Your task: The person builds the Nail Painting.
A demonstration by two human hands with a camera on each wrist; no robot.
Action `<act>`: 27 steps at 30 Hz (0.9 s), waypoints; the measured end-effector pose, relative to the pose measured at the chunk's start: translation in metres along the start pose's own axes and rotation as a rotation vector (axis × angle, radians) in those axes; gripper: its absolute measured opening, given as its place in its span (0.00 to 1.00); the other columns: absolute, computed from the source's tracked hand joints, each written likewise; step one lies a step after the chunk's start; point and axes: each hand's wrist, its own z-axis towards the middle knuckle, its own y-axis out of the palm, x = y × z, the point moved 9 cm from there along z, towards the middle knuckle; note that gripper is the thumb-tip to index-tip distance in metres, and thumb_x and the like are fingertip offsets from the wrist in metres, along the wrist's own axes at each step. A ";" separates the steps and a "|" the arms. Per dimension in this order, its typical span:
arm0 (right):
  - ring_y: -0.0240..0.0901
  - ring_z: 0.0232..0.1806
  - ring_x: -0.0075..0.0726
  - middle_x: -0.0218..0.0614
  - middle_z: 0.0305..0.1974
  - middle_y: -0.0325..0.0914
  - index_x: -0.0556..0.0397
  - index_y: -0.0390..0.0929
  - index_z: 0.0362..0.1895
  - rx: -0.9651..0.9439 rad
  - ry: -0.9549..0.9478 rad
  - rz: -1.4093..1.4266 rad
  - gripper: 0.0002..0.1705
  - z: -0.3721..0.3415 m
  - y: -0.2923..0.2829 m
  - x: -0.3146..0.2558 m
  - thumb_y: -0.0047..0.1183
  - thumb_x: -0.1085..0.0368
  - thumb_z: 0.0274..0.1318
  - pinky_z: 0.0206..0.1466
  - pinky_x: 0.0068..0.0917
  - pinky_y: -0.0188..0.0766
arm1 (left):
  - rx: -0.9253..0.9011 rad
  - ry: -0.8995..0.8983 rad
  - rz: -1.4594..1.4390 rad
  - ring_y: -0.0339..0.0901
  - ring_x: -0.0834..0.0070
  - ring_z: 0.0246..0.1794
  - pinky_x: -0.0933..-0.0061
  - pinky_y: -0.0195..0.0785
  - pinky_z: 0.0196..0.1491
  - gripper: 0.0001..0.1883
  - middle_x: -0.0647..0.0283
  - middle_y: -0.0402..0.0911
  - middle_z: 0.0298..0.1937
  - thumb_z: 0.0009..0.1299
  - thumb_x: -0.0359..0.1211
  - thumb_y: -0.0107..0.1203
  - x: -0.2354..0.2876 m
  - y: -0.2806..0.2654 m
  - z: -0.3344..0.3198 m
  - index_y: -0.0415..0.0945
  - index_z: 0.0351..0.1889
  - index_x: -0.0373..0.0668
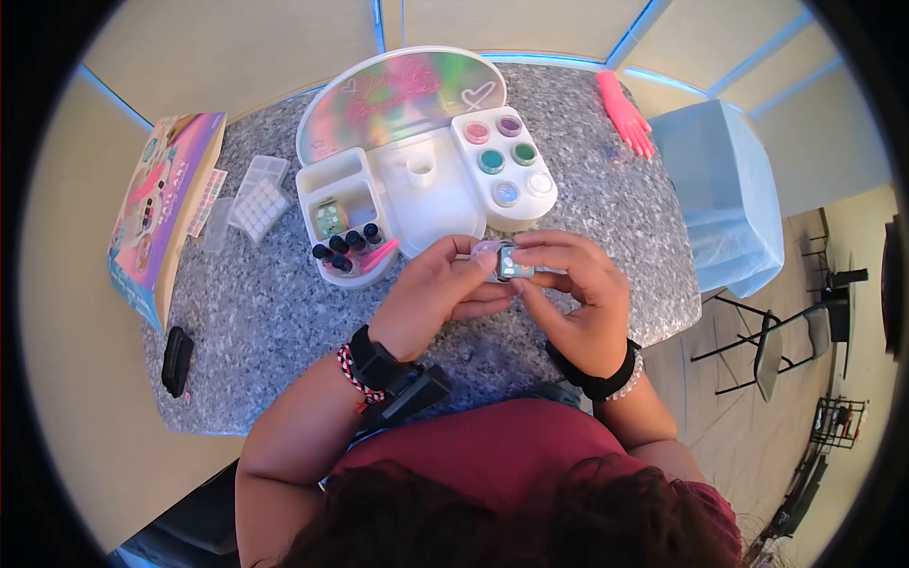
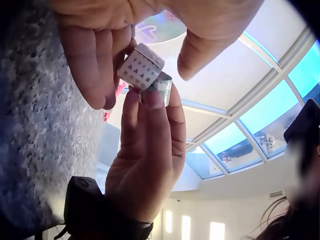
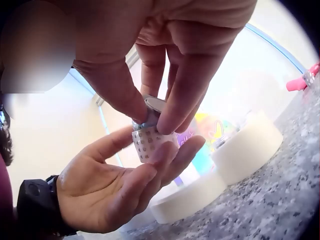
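Both hands meet over the front of the table around a small roll of printed sticker strip (image 2: 141, 66). Its pale outer face bears rows of tiny motifs (image 3: 148, 142), and a green patterned part (image 1: 516, 263) shows beside it. My left hand (image 1: 437, 287) holds the roll between thumb and fingers, cupped from below in the right wrist view. From the other side my right hand (image 1: 579, 289) pinches the strip with thumb and fingertips. Fingers partly hide the roll in every view. Just beyond the hands stands a white nail-art station (image 1: 436, 204).
The station bears glitter pots (image 1: 491, 161), black-capped polish bottles (image 1: 339, 248) and another green patterned roll (image 1: 330, 218). Left of it are clear plastic cases (image 1: 259, 210), a box (image 1: 161, 213) and a black case (image 1: 176, 362). A pink practice hand (image 1: 625, 115) lies at the far right.
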 end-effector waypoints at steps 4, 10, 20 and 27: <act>0.90 0.56 0.40 0.44 0.57 0.86 0.55 0.89 0.53 -0.009 -0.015 -0.090 0.19 0.003 0.005 -0.005 0.72 0.80 0.58 0.53 0.31 0.93 | 0.076 0.054 0.134 0.86 0.69 0.64 0.62 0.83 0.68 0.22 0.60 0.84 0.61 0.89 0.38 0.54 0.002 -0.005 -0.002 0.69 0.75 0.37; 0.91 0.51 0.39 0.41 0.55 0.87 0.54 0.90 0.50 0.013 -0.037 -0.177 0.16 0.004 0.005 -0.003 0.73 0.77 0.58 0.48 0.31 0.94 | 0.000 0.108 0.235 0.85 0.74 0.64 0.67 0.83 0.68 0.24 0.60 0.84 0.64 0.89 0.37 0.55 0.002 -0.008 0.004 0.69 0.78 0.36; 0.89 0.49 0.42 0.41 0.51 0.84 0.55 0.89 0.50 0.033 0.040 -0.258 0.13 0.008 0.009 -0.001 0.71 0.76 0.60 0.46 0.32 0.94 | 0.033 0.051 0.142 0.87 0.79 0.55 0.75 0.85 0.59 0.21 0.61 0.87 0.57 0.88 0.37 0.58 -0.007 -0.015 0.013 0.77 0.70 0.32; 0.89 0.50 0.45 0.44 0.53 0.82 0.54 0.90 0.53 -0.080 0.092 -0.160 0.17 0.010 0.012 0.000 0.69 0.77 0.60 0.47 0.34 0.94 | 0.068 0.063 0.155 0.88 0.77 0.54 0.75 0.86 0.59 0.21 0.60 0.87 0.57 0.88 0.38 0.59 -0.001 -0.017 0.010 0.80 0.69 0.32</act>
